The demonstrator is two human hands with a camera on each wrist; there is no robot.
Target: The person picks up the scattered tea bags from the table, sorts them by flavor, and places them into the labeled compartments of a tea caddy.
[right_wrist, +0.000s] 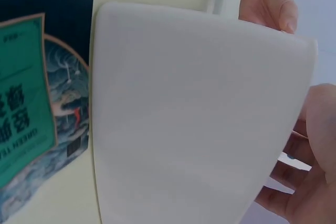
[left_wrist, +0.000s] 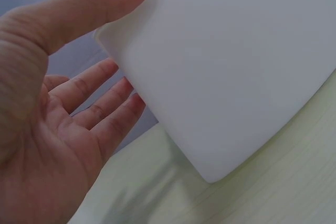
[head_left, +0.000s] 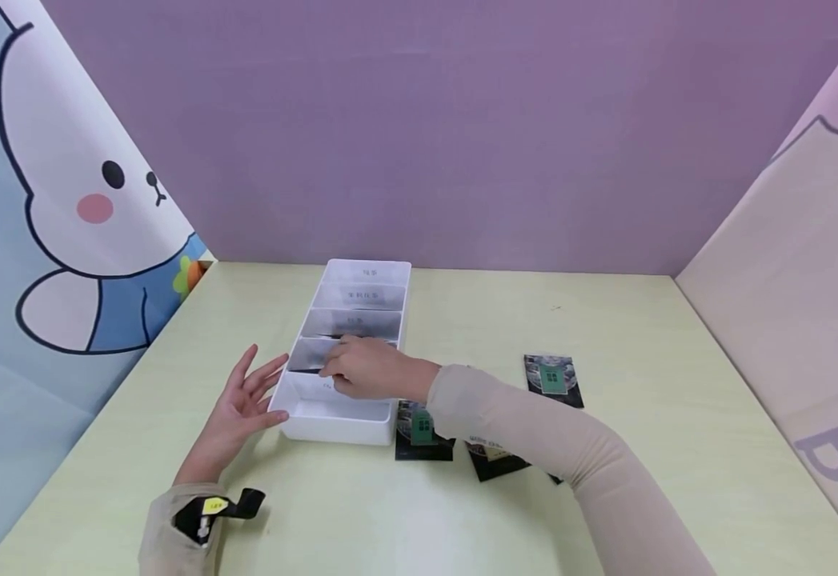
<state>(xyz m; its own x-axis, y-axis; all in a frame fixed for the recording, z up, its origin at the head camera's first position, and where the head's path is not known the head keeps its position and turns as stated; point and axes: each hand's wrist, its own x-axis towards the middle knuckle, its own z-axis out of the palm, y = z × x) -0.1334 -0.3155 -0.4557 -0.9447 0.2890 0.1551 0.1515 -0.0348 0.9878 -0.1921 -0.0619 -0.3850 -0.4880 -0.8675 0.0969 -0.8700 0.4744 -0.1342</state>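
A long white divided box (head_left: 335, 430) stands on the table, with printed labels on its compartment walls. My left hand (head_left: 242, 400) is at its front left corner, thumb on the rim and the other fingers fairly straight along the side. My right hand (head_left: 368, 368) reaches over the right rim, fingers down at the second compartment from the front; what the fingertips touch is hidden. Dark edges of packets show in that compartment and the one behind. A black green tea packet (head_left: 422, 432) with a green label lies beside the box, partly under my right forearm.
Another green-labelled packet (head_left: 553, 378) lies farther right. A black packet with a pale label (head_left: 496, 462) is partly covered by my right sleeve. A purple wall (head_left: 462, 144) borders the table's back, with printed cloths at both sides.
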